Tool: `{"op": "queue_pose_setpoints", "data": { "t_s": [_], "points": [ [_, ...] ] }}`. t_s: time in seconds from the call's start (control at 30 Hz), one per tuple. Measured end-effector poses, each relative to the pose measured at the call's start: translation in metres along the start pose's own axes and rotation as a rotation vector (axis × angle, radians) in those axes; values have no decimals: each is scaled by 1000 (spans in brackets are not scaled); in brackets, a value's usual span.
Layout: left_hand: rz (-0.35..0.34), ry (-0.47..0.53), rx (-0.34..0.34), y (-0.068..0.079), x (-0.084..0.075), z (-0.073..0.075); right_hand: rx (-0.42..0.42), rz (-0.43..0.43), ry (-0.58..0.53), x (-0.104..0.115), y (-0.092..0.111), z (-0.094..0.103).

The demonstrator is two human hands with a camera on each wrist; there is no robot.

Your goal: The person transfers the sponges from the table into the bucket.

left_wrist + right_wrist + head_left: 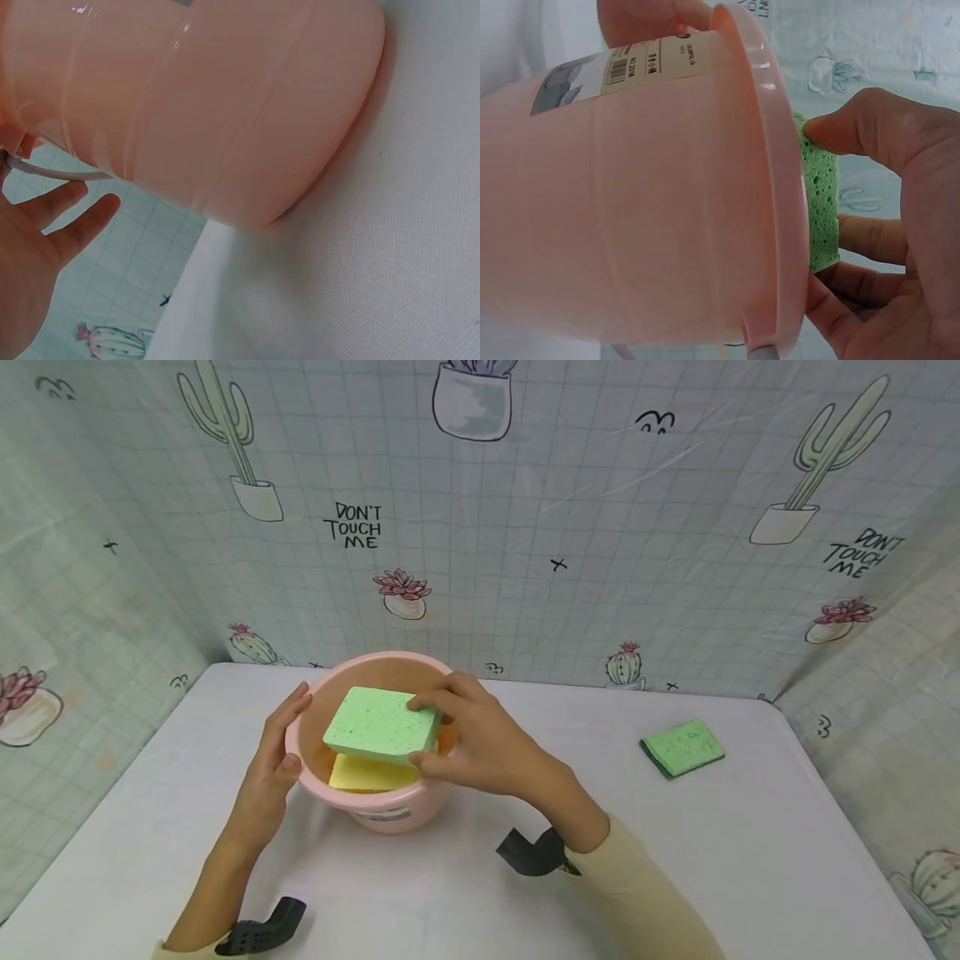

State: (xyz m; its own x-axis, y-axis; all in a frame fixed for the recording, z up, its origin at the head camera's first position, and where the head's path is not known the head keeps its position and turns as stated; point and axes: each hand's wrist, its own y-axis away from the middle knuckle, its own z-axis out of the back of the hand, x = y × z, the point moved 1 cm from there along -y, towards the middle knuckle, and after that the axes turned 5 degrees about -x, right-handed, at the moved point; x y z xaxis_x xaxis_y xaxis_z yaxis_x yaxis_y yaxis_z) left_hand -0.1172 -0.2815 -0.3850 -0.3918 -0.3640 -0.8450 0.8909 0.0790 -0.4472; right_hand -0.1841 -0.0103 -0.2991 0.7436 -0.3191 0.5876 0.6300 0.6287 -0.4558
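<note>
A light green sponge [381,724] is held by my right hand [483,739] at the mouth of a pink bucket [405,814]. Thumb and fingers pinch its right end; in the right wrist view the green sponge [822,199] shows at the bucket's rim. Below it inside the bucket lies a yellow sponge [367,774], partly covered. My left hand [264,777] rests against the bucket's left side at the rim, its fingers fairly straight. In the left wrist view, two fingers of the left hand [45,247] extend near the bucket's grey handle [56,172].
Another green sponge with a dark underside [684,748] lies on the white table [525,902] to the right. A cactus-printed cloth [480,527] hangs behind the table and along both sides. The bucket stands near the table's back edge, left of the middle.
</note>
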Motion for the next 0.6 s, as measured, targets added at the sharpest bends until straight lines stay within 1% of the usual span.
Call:
{"op": "queue_pose_setpoints", "data": {
  "t_s": [0.17, 0.4, 0.6],
  "points": [
    [6, 10, 7, 0, -2, 0, 67, -13, 59, -1, -5, -4],
    [3, 15, 2, 0, -1, 0, 133, 32, 68, -1, -10, -10],
    [2, 5, 1, 1, 0, 1, 203, -1, 93, 5, -13, -13]
  ]
}}
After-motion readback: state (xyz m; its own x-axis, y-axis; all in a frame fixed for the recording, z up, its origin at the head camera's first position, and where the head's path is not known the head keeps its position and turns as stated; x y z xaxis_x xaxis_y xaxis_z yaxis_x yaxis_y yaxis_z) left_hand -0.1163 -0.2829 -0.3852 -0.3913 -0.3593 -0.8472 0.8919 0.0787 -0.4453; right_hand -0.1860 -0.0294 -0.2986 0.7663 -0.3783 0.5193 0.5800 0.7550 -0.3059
